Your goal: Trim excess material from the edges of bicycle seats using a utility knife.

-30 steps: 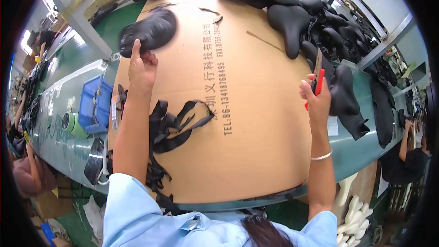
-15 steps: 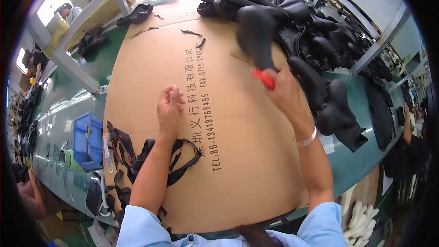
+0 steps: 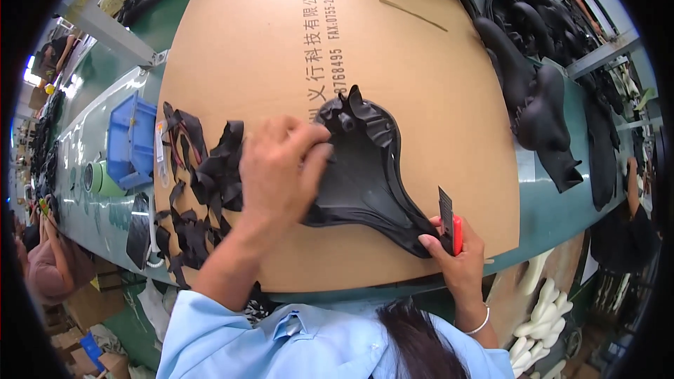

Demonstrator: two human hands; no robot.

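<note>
A black bicycle saddle [image 3: 358,175] lies underside up on the cardboard sheet in front of me, with loose cover material bunched at its wide far end. My right hand [image 3: 460,256] is closed around a utility knife [image 3: 457,235] with a red handle. Its dark blade points up and away, and the thumb and fingers also pinch the saddle's narrow nose. Over the saddle's left side, my left hand [image 3: 281,168] is closed with curled fingers, slightly blurred. Whatever those fingers hold is hidden.
Black offcut strips [image 3: 200,182] are heaped on the cardboard sheet [image 3: 232,63] at left. A blue bin [image 3: 131,140] and a green-and-white roll [image 3: 98,179] stand beyond. More black saddles [image 3: 540,112] are piled at right. A thin strip [image 3: 414,14] lies farther off. Other people sit at both sides.
My right hand has brought the saddle from the far right down in front of me, now underside up, with the knife still held. My left hand has moved over it. The view has tilted down.
</note>
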